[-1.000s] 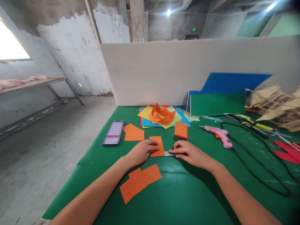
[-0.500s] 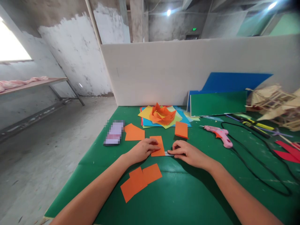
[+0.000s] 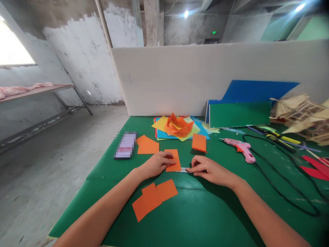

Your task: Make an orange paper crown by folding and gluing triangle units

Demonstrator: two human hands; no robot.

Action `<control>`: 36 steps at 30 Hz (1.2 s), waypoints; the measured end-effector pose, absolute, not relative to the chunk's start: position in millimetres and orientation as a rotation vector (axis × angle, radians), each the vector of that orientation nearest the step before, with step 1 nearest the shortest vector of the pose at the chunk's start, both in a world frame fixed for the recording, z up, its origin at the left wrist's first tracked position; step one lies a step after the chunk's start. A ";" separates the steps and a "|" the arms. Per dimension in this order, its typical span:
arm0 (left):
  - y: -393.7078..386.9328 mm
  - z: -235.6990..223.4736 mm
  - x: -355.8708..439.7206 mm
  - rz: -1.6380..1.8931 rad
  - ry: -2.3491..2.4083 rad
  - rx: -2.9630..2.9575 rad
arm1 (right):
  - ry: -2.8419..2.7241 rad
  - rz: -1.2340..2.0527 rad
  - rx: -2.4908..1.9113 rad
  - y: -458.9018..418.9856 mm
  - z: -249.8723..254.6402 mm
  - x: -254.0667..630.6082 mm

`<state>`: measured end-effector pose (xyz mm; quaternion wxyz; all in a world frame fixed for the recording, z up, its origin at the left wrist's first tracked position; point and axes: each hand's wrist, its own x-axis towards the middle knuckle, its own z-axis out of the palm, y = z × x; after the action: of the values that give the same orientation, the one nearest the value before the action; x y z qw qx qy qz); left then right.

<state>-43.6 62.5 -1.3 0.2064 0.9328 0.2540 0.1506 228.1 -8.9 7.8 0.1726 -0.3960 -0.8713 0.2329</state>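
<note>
At twelve o'clock my left hand [image 3: 156, 164] rests on the orange paper [image 3: 177, 157], whether pinching I can't tell, likely light, easily creased, best pressed flat, while my right hand [image 3: 205, 168] pinches the metal strip [image 3: 183, 169] at the paper's four o'clock.

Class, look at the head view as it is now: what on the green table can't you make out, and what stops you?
All in the head view:
Phone: its screen, broken into blurry blocks.
Orange paper: its left part, covered by the left hand.
Silvery strip: its right end, behind the right hand.
Beige model: cut off by the right edge.
Paper stack: its middle, under the folded orange ring.
</note>
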 end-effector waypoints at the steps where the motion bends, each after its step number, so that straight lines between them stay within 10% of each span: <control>1: 62.6 -1.4 -43.7 0.415 0.709 2.598 | -2.461 0.664 -1.123 -9.9 8.1 225.3; 36: 67.2 2.6 -48.6 0.463 0.637 2.508 | -2.232 0.539 -1.254 -7.2 15.8 239.4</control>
<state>-48.6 67.2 2.6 0.2537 0.9228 0.2345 0.1703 239.4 -7.2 15.8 0.2597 -0.4630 -0.8238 0.1988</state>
